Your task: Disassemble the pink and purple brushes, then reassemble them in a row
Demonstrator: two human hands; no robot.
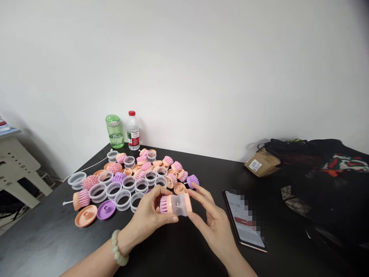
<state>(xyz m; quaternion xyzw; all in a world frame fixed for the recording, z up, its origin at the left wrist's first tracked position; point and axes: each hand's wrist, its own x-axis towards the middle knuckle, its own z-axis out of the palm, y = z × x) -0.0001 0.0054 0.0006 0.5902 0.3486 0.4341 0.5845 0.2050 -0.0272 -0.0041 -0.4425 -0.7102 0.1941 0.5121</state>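
Both my hands hold a small round brush (175,204) above the dark table, its axis lying sideways. The brush has pink bristles at the left, a clear plastic ring in the middle and a peach end cap at the right. My left hand (150,215) grips the bristle end, and a pale green bead bracelet (117,248) circles its wrist. My right hand (210,219) pinches the peach cap between thumb and fingers. Just behind the hands lies a loose pile of brush parts (132,177): clear rings, peach and purple discs, and pink bristle heads.
A phone (243,219) lies to the right of my right hand on the dark table (43,242). A green bottle (114,131) and a water bottle (133,130) stand by the wall. A cardboard parcel (262,163) and a dark patterned bag (317,161) sit at the right.
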